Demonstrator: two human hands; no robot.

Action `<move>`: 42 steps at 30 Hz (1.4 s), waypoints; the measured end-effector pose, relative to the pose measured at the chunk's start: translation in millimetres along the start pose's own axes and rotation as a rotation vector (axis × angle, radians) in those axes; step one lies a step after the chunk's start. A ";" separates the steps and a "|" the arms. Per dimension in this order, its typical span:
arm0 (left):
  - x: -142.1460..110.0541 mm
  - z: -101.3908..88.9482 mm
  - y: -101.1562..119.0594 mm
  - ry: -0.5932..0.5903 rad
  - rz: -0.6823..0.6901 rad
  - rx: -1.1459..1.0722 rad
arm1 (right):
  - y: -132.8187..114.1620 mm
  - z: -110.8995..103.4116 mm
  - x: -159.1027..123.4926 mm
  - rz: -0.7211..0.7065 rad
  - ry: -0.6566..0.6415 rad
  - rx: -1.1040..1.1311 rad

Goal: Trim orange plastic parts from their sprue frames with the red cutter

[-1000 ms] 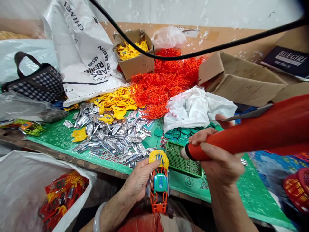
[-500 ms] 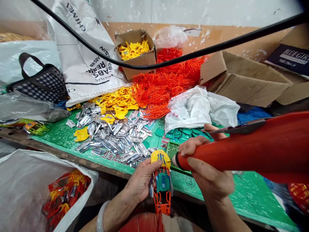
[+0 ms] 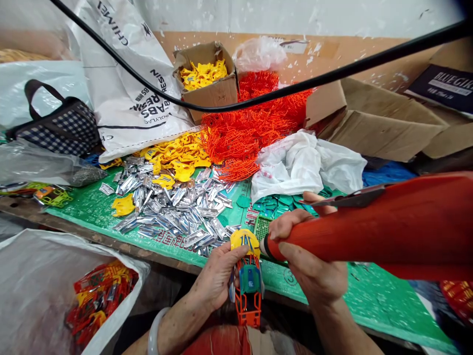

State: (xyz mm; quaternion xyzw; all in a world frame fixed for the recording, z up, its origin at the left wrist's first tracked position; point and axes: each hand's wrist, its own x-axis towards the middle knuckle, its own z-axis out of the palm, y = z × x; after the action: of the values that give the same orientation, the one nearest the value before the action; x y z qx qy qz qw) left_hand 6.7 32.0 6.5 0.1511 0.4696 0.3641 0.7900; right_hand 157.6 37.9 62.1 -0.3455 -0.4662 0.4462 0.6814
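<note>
Head view, left grip (image 3: 217, 277) holding one toy (image 3: 250, 279), right grip (image 3: 315, 272) one tool (image 3: 373, 234)

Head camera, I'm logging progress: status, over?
Left grip on toy assembly. Right grip around red tool, tip at assembly's yellow end. Black cable crosses view above, covering neither grip.

Can't see back end of red tool (image 3: 388, 227), cut off by right edge. Can't see most of green basket (image 3: 262, 225), hidden behind tool and right hand (image 3: 316, 268). Can't fully see left side of toy (image 3: 247, 274) under left hand (image 3: 218, 275). Can't read tiny mark (image 3: 251, 284) on green top (image 3: 245, 276), maybe writing.
</note>
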 end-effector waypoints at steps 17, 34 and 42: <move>-0.1 1.7 -0.4 0.025 -0.005 0.026 | 2.0 -3.7 -3.0 -0.018 -0.007 -0.018; -1.9 -13.0 12.9 -0.175 0.019 0.218 | 35.2 -35.0 36.2 -0.109 0.259 -0.146; -1.9 -13.6 12.1 -0.119 0.005 0.193 | 35.6 -34.9 33.7 -0.100 0.261 -0.194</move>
State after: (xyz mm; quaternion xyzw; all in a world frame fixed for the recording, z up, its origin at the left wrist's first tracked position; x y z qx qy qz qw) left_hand -10.7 37.6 7.8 0.2492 0.4542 0.3093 0.7974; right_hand 186.0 80.3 30.1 -0.4412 -0.4312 0.3159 0.7208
